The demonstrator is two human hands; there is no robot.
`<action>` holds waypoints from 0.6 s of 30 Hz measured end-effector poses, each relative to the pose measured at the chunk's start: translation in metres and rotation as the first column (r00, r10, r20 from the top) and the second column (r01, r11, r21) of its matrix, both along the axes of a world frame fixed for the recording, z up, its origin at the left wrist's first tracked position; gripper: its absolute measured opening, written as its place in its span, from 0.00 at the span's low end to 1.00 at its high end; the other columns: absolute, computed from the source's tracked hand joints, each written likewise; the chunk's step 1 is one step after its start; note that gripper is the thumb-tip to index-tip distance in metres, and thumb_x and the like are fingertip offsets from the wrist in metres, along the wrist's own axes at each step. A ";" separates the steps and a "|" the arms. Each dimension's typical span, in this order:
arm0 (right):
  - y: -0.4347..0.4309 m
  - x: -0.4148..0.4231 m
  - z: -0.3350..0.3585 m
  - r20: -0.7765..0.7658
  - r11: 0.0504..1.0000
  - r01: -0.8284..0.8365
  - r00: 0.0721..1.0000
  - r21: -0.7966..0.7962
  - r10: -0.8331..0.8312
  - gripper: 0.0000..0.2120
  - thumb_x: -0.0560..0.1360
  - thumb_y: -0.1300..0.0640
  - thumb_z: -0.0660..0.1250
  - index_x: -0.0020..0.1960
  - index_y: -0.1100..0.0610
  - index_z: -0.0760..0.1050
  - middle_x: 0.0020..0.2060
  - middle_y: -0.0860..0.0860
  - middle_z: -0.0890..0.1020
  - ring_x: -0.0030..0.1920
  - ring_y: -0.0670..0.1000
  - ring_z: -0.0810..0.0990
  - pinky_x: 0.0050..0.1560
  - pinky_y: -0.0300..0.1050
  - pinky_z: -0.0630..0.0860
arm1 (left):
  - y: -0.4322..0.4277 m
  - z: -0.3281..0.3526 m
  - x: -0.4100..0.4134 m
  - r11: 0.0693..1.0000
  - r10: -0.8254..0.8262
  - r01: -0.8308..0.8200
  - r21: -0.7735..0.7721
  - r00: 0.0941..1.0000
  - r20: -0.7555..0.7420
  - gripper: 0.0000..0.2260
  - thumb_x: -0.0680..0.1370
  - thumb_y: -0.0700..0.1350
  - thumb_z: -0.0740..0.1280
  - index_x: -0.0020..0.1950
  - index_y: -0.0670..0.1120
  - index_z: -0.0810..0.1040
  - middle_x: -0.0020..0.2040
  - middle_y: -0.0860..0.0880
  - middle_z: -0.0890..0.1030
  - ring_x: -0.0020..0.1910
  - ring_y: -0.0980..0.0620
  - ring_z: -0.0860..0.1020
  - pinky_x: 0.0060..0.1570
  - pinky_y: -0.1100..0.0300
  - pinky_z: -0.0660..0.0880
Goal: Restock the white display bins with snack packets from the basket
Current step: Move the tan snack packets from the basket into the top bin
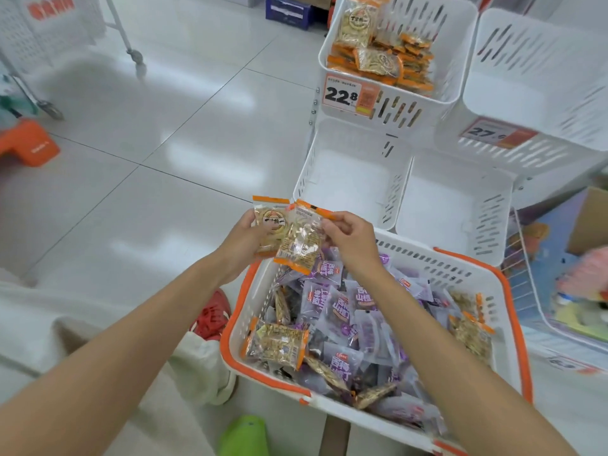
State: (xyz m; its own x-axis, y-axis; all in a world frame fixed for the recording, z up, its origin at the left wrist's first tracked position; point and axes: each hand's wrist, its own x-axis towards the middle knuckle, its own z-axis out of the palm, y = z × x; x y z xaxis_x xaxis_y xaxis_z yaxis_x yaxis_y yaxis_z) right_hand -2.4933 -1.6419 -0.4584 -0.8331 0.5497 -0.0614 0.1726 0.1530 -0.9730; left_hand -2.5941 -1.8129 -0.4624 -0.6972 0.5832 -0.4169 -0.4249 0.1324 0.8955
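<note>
A white basket with orange rim [513,324] sits in front of me, full of purple snack packets [342,311] and a few orange-edged seed packets [276,345]. My left hand [245,240] grips one orange-edged packet [271,222] above the basket's far left corner. My right hand [350,238] pinches the top of a second orange-edged packet [301,246] that overlaps the first. Beyond stand white display bins: the upper left bin [457,60] holds orange-edged packets, the lower left bin [355,179] and lower right bin [457,205] show bare floors.
An upper right white bin [539,77] carries a 27 price tag; the upper left one shows 22.8. A wire basket with mixed goods [566,291] stands right. An orange item [28,146] and a wheeled cart [49,44] sit on the tiled floor left.
</note>
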 end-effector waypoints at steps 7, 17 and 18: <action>-0.001 0.011 0.004 -0.115 0.977 0.190 0.973 -0.099 -0.201 0.05 0.78 0.62 0.69 0.46 0.54 0.79 0.36 0.47 0.85 0.35 0.49 0.83 0.44 0.48 0.82 | 0.011 -0.002 0.011 0.993 -0.118 0.114 0.038 0.979 0.164 0.23 0.79 0.60 0.60 0.66 0.47 0.75 0.60 0.43 0.82 0.58 0.45 0.82 0.57 0.49 0.79; 0.001 0.024 0.001 0.084 0.970 -0.243 0.967 0.023 0.241 0.20 0.74 0.68 0.65 0.57 0.47 0.80 0.61 0.45 0.81 0.64 0.45 0.77 0.66 0.47 0.75 | 0.007 -0.006 0.008 0.986 -0.014 -0.028 0.162 0.967 0.252 0.22 0.77 0.33 0.67 0.70 0.41 0.69 0.58 0.40 0.82 0.49 0.44 0.84 0.42 0.52 0.82; 0.003 0.024 0.000 0.117 0.984 -0.179 0.977 -0.006 0.178 0.17 0.75 0.63 0.68 0.60 0.47 0.78 0.61 0.45 0.80 0.63 0.46 0.78 0.65 0.50 0.76 | 0.010 -0.006 0.009 0.986 -0.016 -0.026 0.167 0.969 0.247 0.22 0.77 0.32 0.68 0.70 0.42 0.69 0.58 0.40 0.82 0.49 0.44 0.84 0.42 0.53 0.82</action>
